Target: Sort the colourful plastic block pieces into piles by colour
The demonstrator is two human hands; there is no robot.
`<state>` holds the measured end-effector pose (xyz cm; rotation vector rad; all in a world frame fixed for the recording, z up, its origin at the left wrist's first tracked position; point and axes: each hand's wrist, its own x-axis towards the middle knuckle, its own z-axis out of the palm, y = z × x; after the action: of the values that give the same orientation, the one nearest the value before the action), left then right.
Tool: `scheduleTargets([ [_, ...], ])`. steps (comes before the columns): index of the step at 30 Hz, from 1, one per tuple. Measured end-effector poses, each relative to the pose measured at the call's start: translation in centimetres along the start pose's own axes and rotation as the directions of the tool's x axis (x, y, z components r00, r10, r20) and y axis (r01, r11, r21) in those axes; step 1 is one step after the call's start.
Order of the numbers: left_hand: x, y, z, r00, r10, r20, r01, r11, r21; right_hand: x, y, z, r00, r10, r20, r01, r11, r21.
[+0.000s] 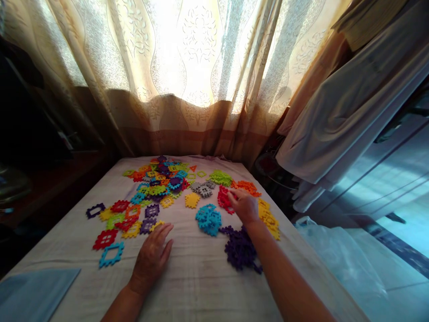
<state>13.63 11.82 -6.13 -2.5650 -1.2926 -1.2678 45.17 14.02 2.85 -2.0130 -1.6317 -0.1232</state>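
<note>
Cloth (197, 281), blue pile (208, 219), your left hand (152, 255) lying half-spread left of it, right hand (244, 206) touching red pieces (224, 200) beyond it, pinch unclear

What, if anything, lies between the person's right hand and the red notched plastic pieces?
Nothing visible: the right hand is at the red notched plastic pieces, fingertips at their right side. The dark purple pile of notched plastic lies beside the forearm, not between.

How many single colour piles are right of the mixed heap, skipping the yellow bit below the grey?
7: grey pile beside it; green pile, orange pile beyond the right hand; red pile at its fingertips; yellow pile right; blue pile left; purple pile nearest you, partly hidden.
</note>
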Motion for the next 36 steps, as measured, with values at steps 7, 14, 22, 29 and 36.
scheduleTargets([
  [7, -0.6, -0.7, 0.7, 0.996, 0.09, 0.004, -0.09, 0.99, 0.107, 4.2, 5.5, 1.4, 0.968, 0.224, 0.113, -0.178, 0.931, -0.318],
  [14, -0.6, -0.7, 0.8, 0.995, 0.104, -0.004, -0.102, 0.981, 0.162, 3.1, 5.4, 3.3, 0.968, 0.135, 0.211, -0.061, 0.944, -0.324],
  [22, -0.7, -1.2, 1.0, 0.991, 0.137, -0.01, -0.133, 0.978, 0.16, 1.7, 7.4, -0.1, 0.957, 0.098, 0.272, 0.003, 0.937, -0.35],
  [29, -0.7, -1.2, 1.0, 0.992, 0.124, -0.002, -0.123, 0.981, 0.15, -0.1, 7.7, -0.3, 0.84, -0.177, 0.513, 0.368, 0.88, -0.3],
  [36, -0.7, -1.2, 1.0, 0.992, 0.126, 0.002, -0.125, 0.979, 0.162, -0.5, 8.1, -0.3, 0.823, -0.152, 0.547, 0.355, 0.889, -0.288],
])
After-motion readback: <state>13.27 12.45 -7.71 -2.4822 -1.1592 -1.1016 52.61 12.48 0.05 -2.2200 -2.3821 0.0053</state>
